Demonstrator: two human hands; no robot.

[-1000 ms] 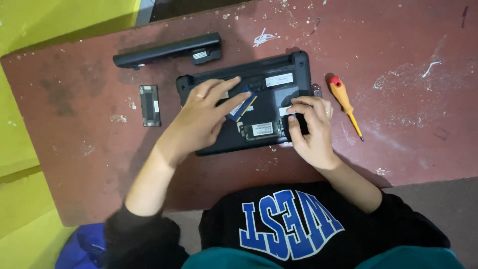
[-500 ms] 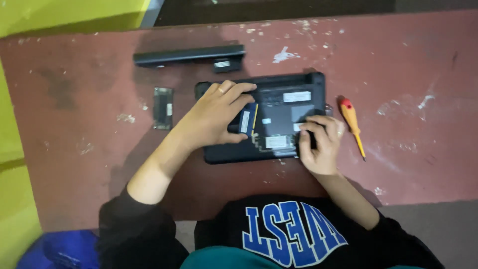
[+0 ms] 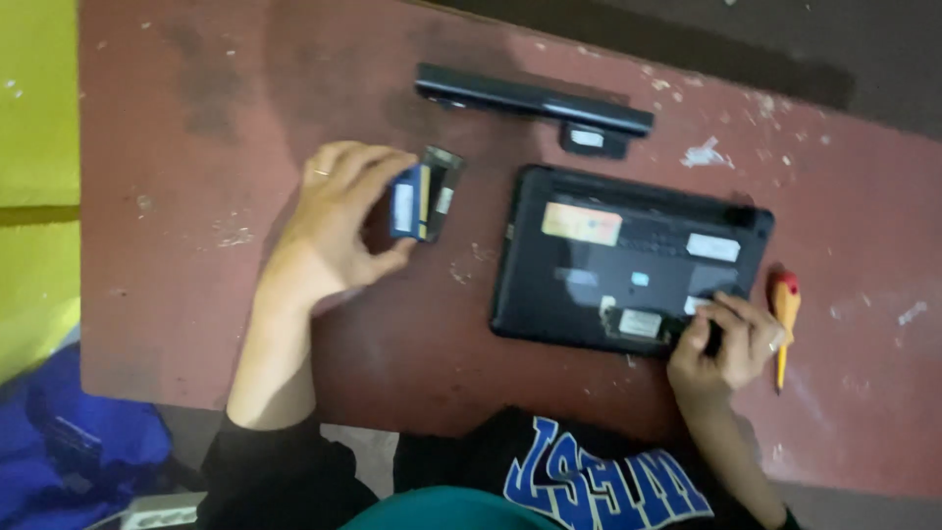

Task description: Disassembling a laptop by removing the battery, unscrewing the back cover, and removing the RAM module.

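On the red bench the upturned laptop lies lengthwise before the person. The right hand presses curled fingers at its near right corner; the left hand, well left, pinches a small memory card upright.

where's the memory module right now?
In the head view, the blue memory module is pinched in the left hand, left of the upturned black laptop and right beside a small black cover plate on the red table.
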